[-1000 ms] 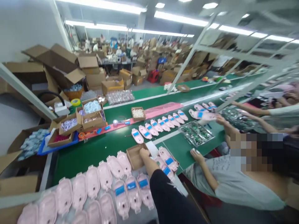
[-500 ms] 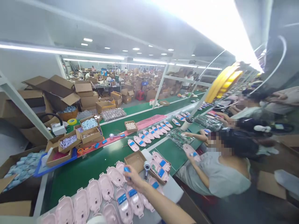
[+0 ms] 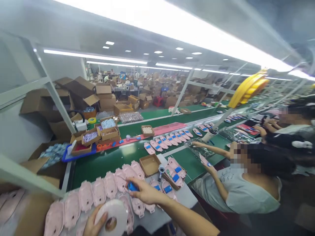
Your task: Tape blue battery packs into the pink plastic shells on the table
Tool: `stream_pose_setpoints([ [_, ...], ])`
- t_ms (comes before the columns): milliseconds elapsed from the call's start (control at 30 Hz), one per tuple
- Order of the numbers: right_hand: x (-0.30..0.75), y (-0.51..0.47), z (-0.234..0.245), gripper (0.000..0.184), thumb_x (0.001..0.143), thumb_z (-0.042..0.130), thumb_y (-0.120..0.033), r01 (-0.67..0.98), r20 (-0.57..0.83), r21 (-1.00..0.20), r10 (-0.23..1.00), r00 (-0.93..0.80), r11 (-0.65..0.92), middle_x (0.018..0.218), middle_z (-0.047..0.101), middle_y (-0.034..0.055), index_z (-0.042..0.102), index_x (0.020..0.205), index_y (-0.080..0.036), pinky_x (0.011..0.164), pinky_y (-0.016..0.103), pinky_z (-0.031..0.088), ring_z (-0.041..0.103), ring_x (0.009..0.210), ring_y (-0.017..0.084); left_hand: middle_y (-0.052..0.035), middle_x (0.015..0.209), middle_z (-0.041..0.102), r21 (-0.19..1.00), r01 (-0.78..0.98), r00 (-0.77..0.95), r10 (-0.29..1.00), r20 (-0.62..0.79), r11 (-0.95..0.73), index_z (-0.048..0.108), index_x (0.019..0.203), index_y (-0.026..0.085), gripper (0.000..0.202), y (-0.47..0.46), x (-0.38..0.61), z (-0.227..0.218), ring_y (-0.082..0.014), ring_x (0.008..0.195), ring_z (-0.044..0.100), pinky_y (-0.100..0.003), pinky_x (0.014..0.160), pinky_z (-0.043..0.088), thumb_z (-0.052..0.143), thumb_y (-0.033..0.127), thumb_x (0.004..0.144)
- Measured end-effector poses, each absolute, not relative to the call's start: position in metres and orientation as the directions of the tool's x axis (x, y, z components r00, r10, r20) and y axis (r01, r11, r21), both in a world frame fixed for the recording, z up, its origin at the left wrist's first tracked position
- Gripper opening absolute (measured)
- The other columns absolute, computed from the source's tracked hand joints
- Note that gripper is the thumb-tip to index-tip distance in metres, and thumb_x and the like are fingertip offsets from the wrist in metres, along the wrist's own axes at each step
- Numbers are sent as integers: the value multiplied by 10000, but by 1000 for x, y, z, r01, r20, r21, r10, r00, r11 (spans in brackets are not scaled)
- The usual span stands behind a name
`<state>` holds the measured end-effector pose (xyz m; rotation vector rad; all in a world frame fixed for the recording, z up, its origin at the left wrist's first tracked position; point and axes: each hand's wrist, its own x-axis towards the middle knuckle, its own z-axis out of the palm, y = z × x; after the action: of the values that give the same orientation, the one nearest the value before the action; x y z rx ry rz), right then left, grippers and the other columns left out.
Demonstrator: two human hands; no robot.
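Observation:
My left hand grips a wide roll of white tape, its cardboard core facing me. The fingers of my right hand are closed on a blue battery pack, over the pink plastic shells. Behind it, a row of pink shells lies along the bench edge, each with a small dark spot. Closer in are more shells, partly covered by the roll and my right arm. Beyond my right wrist, a pink shell carries a blue battery pack.
An open cardboard box, a handheld device and a box of pink shells stand to the right. Past them sits a co-worker holding a shell. The green conveyor carries more shells. A metal post rises at left.
The view has turned left, so the scene sits further right. My left hand and the full tape roll have come into view. My right hand still holds the battery pack, now nearer the roll.

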<state>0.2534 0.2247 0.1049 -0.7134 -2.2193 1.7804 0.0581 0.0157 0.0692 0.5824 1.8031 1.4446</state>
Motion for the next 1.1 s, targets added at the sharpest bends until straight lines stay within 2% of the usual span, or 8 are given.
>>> stream_pose_setpoints([
  [100,249,215,113,681,788,826,-376,192,-97,-969,481,-871,153,1450,619,128,619,1417,-216,1207,497,369,570,1352,315,-75,820,762,973,-105,-618,753,-225,204,792,890,195,574,9,56,75,-304,757,713,-389,708,608,880,638,534],
  [233,247,207,121,611,839,803,-368,169,-84,-973,439,-895,157,1442,641,111,638,1412,-234,1200,489,391,585,1348,302,-64,721,723,973,-138,-597,768,-233,188,784,872,140,513,4,56,77,-202,625,635,-294,620,530,872,578,622],
  [533,246,187,132,554,889,768,-380,165,-54,-941,349,-936,296,1437,658,86,658,1421,-270,1128,467,473,620,1306,308,-55,723,717,970,-143,-574,782,-243,197,794,877,133,464,-4,63,77,-179,615,609,-274,592,503,887,522,642],
  [767,246,190,132,549,877,780,-357,207,-158,-915,165,-974,345,1384,694,79,674,1410,-278,1126,474,462,644,1272,330,-57,742,719,949,-128,-473,824,-313,287,802,924,122,467,-3,70,84,-173,640,606,-275,608,483,894,481,640],
  [833,249,184,111,554,848,805,-386,225,-182,-938,178,-967,264,1364,704,92,694,1375,-257,1132,493,459,648,1260,333,-55,747,724,937,-124,-461,817,-346,327,798,917,125,446,-5,72,79,-170,648,611,-268,613,476,892,470,650],
  [933,251,160,67,628,786,847,-496,224,-225,-974,359,-906,-46,1315,722,112,695,1335,-233,1133,528,465,651,1259,331,-41,719,710,933,-178,-508,783,-359,312,770,866,131,432,-10,76,64,-154,615,591,-258,590,455,881,497,666],
  [1000,247,141,42,707,733,879,-555,153,-278,-948,492,-825,-279,1303,724,127,673,1328,-232,1124,543,478,655,1261,333,-30,672,688,930,-237,-548,751,-368,283,737,829,137,440,-14,78,55,-148,579,572,-261,580,453,859,535,687],
  [1100,231,137,28,732,654,944,-551,2,-320,-874,573,-755,-486,1221,754,147,680,1248,-215,1103,553,499,692,1200,340,-11,597,648,925,-226,-583,718,-380,306,692,767,159,418,-21,77,49,-152,557,564,-265,592,458,819,556,730],
])
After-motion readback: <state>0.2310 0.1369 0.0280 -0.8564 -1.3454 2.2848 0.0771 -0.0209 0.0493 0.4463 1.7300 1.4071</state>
